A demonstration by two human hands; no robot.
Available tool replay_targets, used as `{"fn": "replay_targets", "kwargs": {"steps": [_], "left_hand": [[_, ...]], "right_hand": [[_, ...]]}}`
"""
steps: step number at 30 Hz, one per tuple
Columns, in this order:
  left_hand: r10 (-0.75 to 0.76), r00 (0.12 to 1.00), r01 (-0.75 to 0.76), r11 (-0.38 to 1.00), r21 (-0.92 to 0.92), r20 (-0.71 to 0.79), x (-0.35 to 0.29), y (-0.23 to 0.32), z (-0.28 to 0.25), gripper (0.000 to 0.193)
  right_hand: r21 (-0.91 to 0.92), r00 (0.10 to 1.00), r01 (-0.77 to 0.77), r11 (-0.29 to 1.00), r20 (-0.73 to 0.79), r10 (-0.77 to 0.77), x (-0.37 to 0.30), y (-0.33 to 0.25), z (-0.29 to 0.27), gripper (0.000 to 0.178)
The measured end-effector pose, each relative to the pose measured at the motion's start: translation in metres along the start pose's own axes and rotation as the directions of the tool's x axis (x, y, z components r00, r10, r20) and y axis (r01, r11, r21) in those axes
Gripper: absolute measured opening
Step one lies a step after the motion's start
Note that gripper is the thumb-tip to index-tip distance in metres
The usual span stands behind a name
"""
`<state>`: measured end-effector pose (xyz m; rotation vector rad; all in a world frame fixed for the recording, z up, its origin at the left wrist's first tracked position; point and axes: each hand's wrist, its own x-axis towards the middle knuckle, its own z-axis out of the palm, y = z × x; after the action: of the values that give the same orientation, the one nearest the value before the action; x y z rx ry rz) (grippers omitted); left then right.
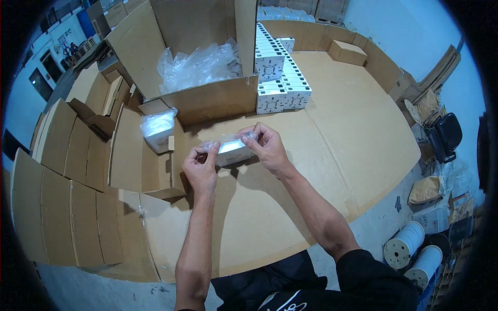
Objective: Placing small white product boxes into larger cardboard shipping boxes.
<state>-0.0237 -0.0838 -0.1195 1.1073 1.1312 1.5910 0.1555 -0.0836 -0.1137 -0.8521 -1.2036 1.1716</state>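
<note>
A small white box (237, 155) in a clear plastic bag is between my two hands, above the cardboard-covered table (311, 181). My left hand (202, 166) is closed, thumb and fingers pinching the bag at the box's left end. At the right end my right hand (267, 147) also pinches the clear plastic. To the left, an open brown carton (165, 179) holds another white box wrapped in clear plastic (158, 129). Behind my hands stands a large open carton (220, 101) with loose clear plastic bags (199, 65) in it.
White printed boxes (284, 93) are stacked right of the large carton. Several brown cartons (67, 135) stand in a row at the left. A small brown box (347, 53) sits at the table's far right. White cable reels (404, 243) and a black chair (445, 137) are on the right.
</note>
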Motion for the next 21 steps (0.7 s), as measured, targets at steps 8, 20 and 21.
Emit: {"fn": "replay_targets", "kwargs": {"steps": [8,20,21], "left_hand": [[-0.038,0.999,0.038,0.999,0.003,-0.011,0.004,-0.003,0.003,0.023],[-0.057,0.998,0.057,0.998,-0.019,-0.003,0.008,-0.005,0.001,0.025],[-0.06,0.998,0.061,0.998,-0.029,0.002,0.007,-0.004,0.003,0.025]], "right_hand": [[-0.031,0.997,0.026,0.999,-0.077,-0.028,0.005,0.009,0.004,0.014],[-0.159,0.987,0.056,0.986,0.155,-0.031,-0.006,-0.014,-0.013,0.019],[-0.161,0.988,0.055,0.985,0.153,-0.03,-0.006,-0.013,-0.014,0.019]]}}
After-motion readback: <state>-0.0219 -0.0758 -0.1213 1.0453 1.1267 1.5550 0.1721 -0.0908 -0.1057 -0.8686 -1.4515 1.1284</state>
